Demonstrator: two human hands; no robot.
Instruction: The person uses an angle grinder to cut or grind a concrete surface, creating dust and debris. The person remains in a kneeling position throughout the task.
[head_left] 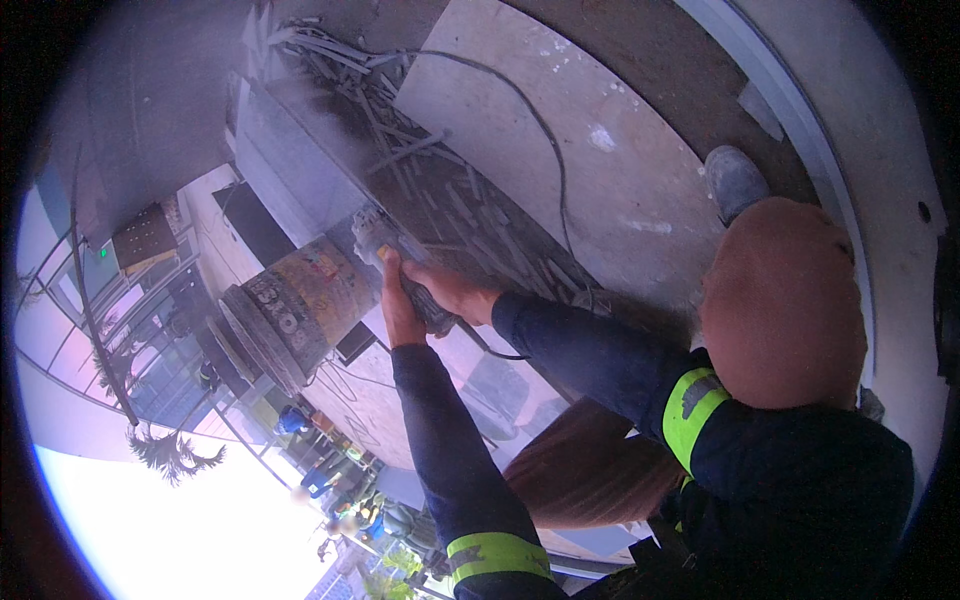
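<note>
Neither of my own hands shows in the head view. A person [780, 310] at the right, in dark sleeves with yellow reflective bands, reaches left with both arms. Both of that person's hands [425, 295] are closed around a grey angle grinder [375, 235]. The grinder's head points up-left at the edge of a pale slab [290, 160], and a haze of dust hangs around it. A dark cord [545, 140] runs from the tool across a light board.
A worn, paint-smeared bucket [300, 305] stands just left of the grinder. Several cut strips and offcuts [410, 140] lie heaped beyond it. A large light board [590, 170] covers the floor, with a grey shoe [735, 180] at its far right. Glass railing and open sky lie lower left.
</note>
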